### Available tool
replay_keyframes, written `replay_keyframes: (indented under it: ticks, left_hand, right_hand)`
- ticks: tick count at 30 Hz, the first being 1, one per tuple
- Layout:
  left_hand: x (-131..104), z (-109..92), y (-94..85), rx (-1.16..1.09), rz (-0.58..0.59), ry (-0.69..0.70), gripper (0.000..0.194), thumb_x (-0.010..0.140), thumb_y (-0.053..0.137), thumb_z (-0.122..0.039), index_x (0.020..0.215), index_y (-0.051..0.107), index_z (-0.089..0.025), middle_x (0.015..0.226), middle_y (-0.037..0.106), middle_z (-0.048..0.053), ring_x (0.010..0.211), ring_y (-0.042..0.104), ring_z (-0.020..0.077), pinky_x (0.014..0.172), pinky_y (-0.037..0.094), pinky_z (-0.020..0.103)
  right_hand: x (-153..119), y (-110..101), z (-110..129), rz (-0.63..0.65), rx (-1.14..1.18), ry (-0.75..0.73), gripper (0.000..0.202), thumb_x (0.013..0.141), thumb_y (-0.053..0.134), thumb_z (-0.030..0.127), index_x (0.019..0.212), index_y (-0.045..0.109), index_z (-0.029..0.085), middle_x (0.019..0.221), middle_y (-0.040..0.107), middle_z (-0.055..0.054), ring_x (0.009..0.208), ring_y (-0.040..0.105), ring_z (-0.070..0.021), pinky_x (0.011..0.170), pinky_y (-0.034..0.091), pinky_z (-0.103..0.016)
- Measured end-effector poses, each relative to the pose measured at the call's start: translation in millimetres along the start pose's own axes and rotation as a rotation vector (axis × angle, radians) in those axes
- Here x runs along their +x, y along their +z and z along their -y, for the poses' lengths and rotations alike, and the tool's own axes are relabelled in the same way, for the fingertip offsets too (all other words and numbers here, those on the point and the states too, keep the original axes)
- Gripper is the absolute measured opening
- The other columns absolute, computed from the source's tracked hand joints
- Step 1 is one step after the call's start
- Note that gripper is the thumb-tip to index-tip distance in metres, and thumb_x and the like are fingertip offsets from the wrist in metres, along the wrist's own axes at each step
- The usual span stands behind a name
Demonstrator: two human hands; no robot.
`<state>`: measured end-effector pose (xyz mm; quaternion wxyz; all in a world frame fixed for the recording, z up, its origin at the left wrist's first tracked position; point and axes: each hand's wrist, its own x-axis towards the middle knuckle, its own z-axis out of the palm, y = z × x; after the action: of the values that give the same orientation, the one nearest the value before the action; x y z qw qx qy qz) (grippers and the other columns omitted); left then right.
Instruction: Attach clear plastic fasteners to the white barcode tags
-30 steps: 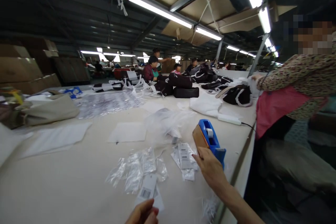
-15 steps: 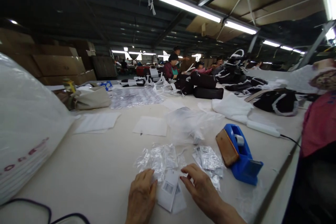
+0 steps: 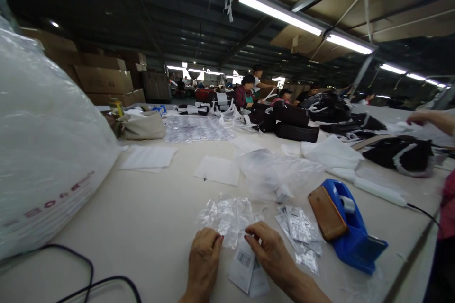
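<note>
My left hand (image 3: 204, 260) is closed, thumb and forefinger pinched at the near left edge of a small clear plastic bag (image 3: 231, 227) in a crinkled pile. Across from it, my right hand (image 3: 277, 255) has its thumb and forefinger drawn together by the bag's right side and the top of a barcode card (image 3: 243, 262). What lies between those right fingertips is too small to make out. A second card (image 3: 260, 281) sits partly under the first. Several small packed bags with printed labels (image 3: 300, 227) lie right of my right hand.
A blue tape dispenser (image 3: 355, 232) with a brown block (image 3: 327, 213) stands to the right. A large white plastic sack (image 3: 53, 142) bulges at left, near a black cable (image 3: 88, 265). Black bags (image 3: 296, 131) and white sheets (image 3: 217, 170) lie farther back. Another person's arm (image 3: 435, 118) reaches in at right.
The view has turned left, so things sit farther right. My left thumb and forefinger have come together at the bag's edge. My right fingers have drawn closer together.
</note>
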<state>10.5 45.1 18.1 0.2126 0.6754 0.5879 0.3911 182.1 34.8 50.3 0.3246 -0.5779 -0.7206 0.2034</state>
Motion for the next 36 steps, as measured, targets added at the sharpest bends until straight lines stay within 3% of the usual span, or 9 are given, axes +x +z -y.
replay_keyframes:
  ticks: [4, 8, 11, 13, 17, 19, 24, 28, 36]
  left_hand:
    - [-1.9, 0.5, -3.3, -0.112, -0.063, -0.027, 0.024, 0.082, 0.042, -0.030, 0.063, 0.054, -0.021, 0.068, 0.059, 0.002, 0.069, 0.056, 0.0177, 0.066, 0.045, 0.029]
    - [-5.2, -7.2, -7.2, -0.235, -0.040, 0.002, 0.023, 0.082, 0.044, -0.031, 0.065, 0.055, -0.021, 0.070, 0.059, 0.001, 0.071, 0.055, 0.0168, 0.065, 0.043, 0.027]
    - [-8.4, -18.1, -15.5, -0.374, 0.050, 0.008, 0.022, 0.080, 0.048, -0.032, 0.063, 0.056, -0.020, 0.071, 0.059, 0.002, 0.072, 0.055, 0.0174, 0.066, 0.042, 0.027]
    - [-10.4, -25.7, -23.7, -0.511, 0.103, -0.047, 0.025, 0.081, 0.047, -0.036, 0.065, 0.058, -0.019, 0.072, 0.060, 0.002, 0.073, 0.056, 0.0178, 0.068, 0.043, 0.027]
    - [-13.4, -34.6, -33.1, -0.740, 0.165, -0.159, 0.029, 0.075, 0.053, -0.043, 0.084, 0.064, -0.018, 0.084, 0.066, 0.004, 0.085, 0.057, 0.0206, 0.078, 0.042, 0.030]
    - [-14.8, -35.6, -30.0, -0.737, 0.207, -0.188, 0.027, 0.065, 0.065, -0.039, 0.081, 0.066, -0.017, 0.078, 0.066, 0.003, 0.078, 0.057, 0.0194, 0.074, 0.042, 0.029]
    - [-18.9, -40.0, -18.0, -0.871, 0.300, -0.334, 0.022, 0.066, 0.063, -0.034, 0.055, 0.062, -0.015, 0.053, 0.062, 0.001, 0.056, 0.054, 0.0140, 0.060, 0.041, 0.026]
    - [-21.8, -47.2, -19.2, -0.924, 0.383, -0.388, 0.020, 0.064, 0.063, -0.031, 0.055, 0.060, -0.014, 0.052, 0.064, 0.002, 0.046, 0.055, 0.0118, 0.051, 0.038, 0.024]
    - [-24.1, -43.4, -13.5, -0.920, 0.502, -0.406, 0.025, 0.065, 0.063, -0.036, 0.058, 0.054, -0.014, 0.053, 0.065, 0.002, 0.039, 0.054, 0.0101, 0.044, 0.035, 0.022]
  right_hand:
    - [-2.1, 3.9, -2.5, -0.081, 0.086, -0.055, 0.020, 0.076, 0.052, 0.015, 0.092, 0.064, 0.018, 0.086, 0.065, -0.007, 0.075, 0.060, -0.0183, 0.069, 0.048, -0.031]
    - [2.3, 2.1, 6.7, -0.100, 0.151, -0.234, 0.042, 0.070, 0.056, 0.006, 0.109, 0.059, 0.022, 0.106, 0.063, -0.007, 0.101, 0.054, -0.0209, 0.088, 0.043, -0.035]
    - [6.4, 0.2, 20.1, -0.031, 0.217, -0.280, 0.029, 0.069, 0.062, 0.010, 0.095, 0.066, 0.022, 0.094, 0.066, -0.005, 0.094, 0.055, -0.0206, 0.086, 0.041, -0.034]
    - [6.4, 0.2, 28.2, 0.009, 0.340, -0.162, 0.004, 0.071, 0.065, 0.022, 0.073, 0.068, 0.020, 0.074, 0.064, -0.003, 0.076, 0.056, -0.0178, 0.073, 0.042, -0.030]
    - [0.8, 1.5, 38.5, 0.001, 0.808, 0.266, 0.025, 0.067, 0.068, 0.040, 0.059, 0.062, 0.017, 0.054, 0.052, 0.004, 0.055, 0.044, -0.0105, 0.056, 0.035, -0.024]
    - [-3.1, 1.9, 41.5, -0.047, 0.943, 0.366, 0.027, 0.063, 0.072, 0.039, 0.057, 0.060, 0.016, 0.053, 0.051, 0.004, 0.055, 0.042, -0.0095, 0.056, 0.034, -0.023]
    - [-11.9, 1.9, 43.1, -0.050, 1.063, 0.413, 0.023, 0.063, 0.073, 0.035, 0.060, 0.062, 0.016, 0.056, 0.053, 0.003, 0.055, 0.043, -0.0098, 0.057, 0.034, -0.023]
    - [-14.6, -1.1, 40.5, 0.036, 1.095, 0.448, 0.022, 0.058, 0.075, 0.031, 0.074, 0.069, 0.016, 0.061, 0.057, 0.002, 0.055, 0.044, -0.0093, 0.056, 0.034, -0.023]
    - [-17.7, -1.4, 36.8, 0.120, 1.089, 0.415, 0.019, 0.063, 0.072, 0.029, 0.055, 0.062, 0.015, 0.047, 0.053, 0.004, 0.043, 0.043, -0.0082, 0.045, 0.031, -0.022]
